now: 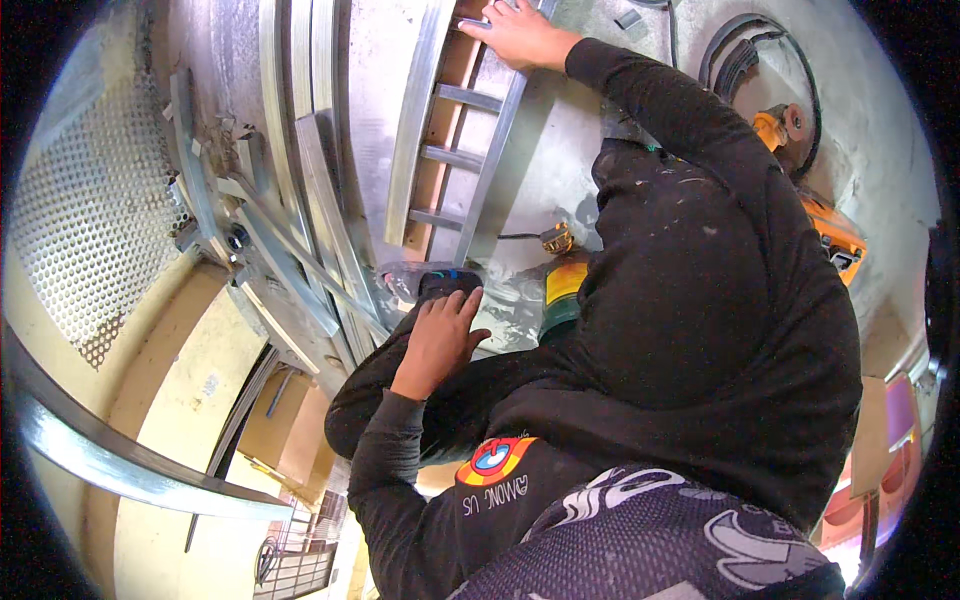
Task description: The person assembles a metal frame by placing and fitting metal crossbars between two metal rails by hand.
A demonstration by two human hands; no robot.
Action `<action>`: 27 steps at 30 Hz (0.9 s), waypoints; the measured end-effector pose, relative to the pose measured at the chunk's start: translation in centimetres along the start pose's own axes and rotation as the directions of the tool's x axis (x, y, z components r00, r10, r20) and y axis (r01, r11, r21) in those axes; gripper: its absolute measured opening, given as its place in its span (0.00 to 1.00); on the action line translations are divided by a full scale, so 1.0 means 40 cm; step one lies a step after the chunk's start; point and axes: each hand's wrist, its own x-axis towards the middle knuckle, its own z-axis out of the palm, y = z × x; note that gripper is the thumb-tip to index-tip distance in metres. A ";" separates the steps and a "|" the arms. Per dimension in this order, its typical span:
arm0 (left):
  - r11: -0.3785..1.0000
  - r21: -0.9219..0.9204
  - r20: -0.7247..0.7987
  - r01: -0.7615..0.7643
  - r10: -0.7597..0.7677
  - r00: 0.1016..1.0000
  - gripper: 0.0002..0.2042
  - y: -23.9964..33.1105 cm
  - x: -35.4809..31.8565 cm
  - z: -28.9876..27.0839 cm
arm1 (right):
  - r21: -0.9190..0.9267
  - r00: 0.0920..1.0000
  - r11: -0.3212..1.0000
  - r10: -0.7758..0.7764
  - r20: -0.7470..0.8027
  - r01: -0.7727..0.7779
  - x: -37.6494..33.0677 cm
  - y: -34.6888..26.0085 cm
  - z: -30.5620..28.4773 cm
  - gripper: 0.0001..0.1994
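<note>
A ladder-like metal frame [455, 158] of grey square tubing, with several short rungs between two long rails, lies on the floor ahead of me. A strip of brown wood shows under its rungs. My right hand [525, 38] reaches to the frame's far part, its fingers stretched out across the rails and touching them. Nothing shows inside its grasp. My left hand [440, 340] rests on my bent left leg near the frame's near end, fingers extended, holding nothing. A small yellow and black tool [557, 238] lies right of the frame's near end.
Long metal tubes [300, 60] and cut pieces lie to the left, beside a perforated metal sheet [95, 220]. An orange angle grinder [778, 127] and a coiled black cable [815, 75] are at the far right. A yellow and green cylinder [566, 285] stands by my knee.
</note>
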 end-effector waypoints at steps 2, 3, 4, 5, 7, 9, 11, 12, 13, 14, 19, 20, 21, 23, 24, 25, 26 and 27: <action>1.000 0.006 0.025 0.012 -0.012 1.000 0.34 0.003 0.007 -0.008 | -0.007 1.000 1.000 0.001 -0.025 -0.001 -0.001 0.001 0.009 0.25; 1.000 0.008 0.048 0.026 -0.027 0.998 0.34 0.004 0.010 -0.011 | 0.003 1.000 1.000 0.008 -0.022 -0.008 0.003 -0.002 0.011 0.25; 1.000 0.010 0.050 0.029 -0.030 0.998 0.34 0.002 0.012 -0.010 | 0.012 1.000 1.000 0.015 -0.019 -0.015 0.004 -0.004 0.014 0.25; 1.000 0.006 0.054 0.031 -0.031 0.998 0.35 0.000 0.017 -0.009 | 0.014 1.000 1.000 0.018 -0.019 -0.018 0.003 0.001 0.025 0.25; 1.000 0.004 0.061 0.030 -0.030 0.998 0.35 -0.002 0.025 -0.008 | -0.010 0.997 0.999 0.031 -0.075 -0.032 0.001 0.010 0.048 0.25; 0.999 0.014 0.091 0.048 -0.049 0.995 0.36 -0.003 0.029 -0.009 | -0.026 0.994 0.999 0.022 -0.103 -0.025 0.002 0.012 0.059 0.26; 0.999 0.006 0.092 0.049 -0.050 0.995 0.36 -0.005 0.030 -0.007 | -0.043 0.991 0.999 0.012 -0.131 -0.017 0.002 0.011 0.058 0.26; 0.999 -0.004 0.092 0.051 -0.050 0.995 0.36 -0.006 0.031 -0.007 | -0.034 0.993 0.999 0.015 -0.113 -0.019 0.002 0.008 0.053 0.26; 0.999 -0.003 0.093 0.053 -0.052 0.994 0.36 -0.006 0.031 -0.007 | -0.025 0.995 0.999 0.018 -0.095 -0.020 0.003 0.004 0.048 0.26; 0.999 -0.007 0.092 0.049 -0.048 0.995 0.36 -0.006 0.033 -0.009 | -0.025 0.995 0.999 0.021 -0.096 -0.024 0.001 0.007 0.048 0.26; 0.999 -0.013 0.107 0.047 -0.045 0.993 0.35 -0.006 0.042 -0.020 | -0.006 0.992 1.000 0.013 -0.128 -0.014 -0.002 0.016 0.058 0.26; 0.999 -0.015 0.109 0.051 -0.049 0.993 0.35 -0.008 0.040 -0.017 | -0.004 0.992 1.000 0.013 -0.128 -0.014 0.000 0.013 0.057 0.26; 0.998 -0.017 0.112 0.055 -0.053 0.992 0.35 -0.010 0.038 -0.016 | -0.027 0.991 1.000 0.009 -0.130 -0.013 0.002 0.011 0.055 0.26; 0.998 -0.018 0.110 0.053 -0.051 0.993 0.35 -0.013 0.037 -0.014 | -0.050 0.991 0.999 0.008 -0.131 -0.014 0.002 0.008 0.056 0.26; 0.999 -0.020 0.108 0.050 -0.047 0.993 0.35 -0.013 0.038 -0.013 | -0.055 0.991 0.998 0.011 -0.137 -0.019 0.000 0.008 0.059 0.26; 0.999 -0.019 0.112 0.047 -0.045 0.993 0.35 -0.014 0.039 -0.012 | -0.060 0.990 0.998 0.015 -0.142 -0.024 -0.003 0.009 0.063 0.25; 0.999 -0.018 0.115 0.045 -0.042 0.992 0.35 -0.014 0.043 -0.012 | -0.059 0.990 0.998 0.021 -0.139 -0.029 -0.008 0.013 0.067 0.25; 0.999 -0.017 0.121 0.042 -0.039 0.992 0.35 -0.014 0.048 -0.011 | -0.056 0.989 0.998 0.028 -0.142 -0.036 -0.015 0.019 0.073 0.25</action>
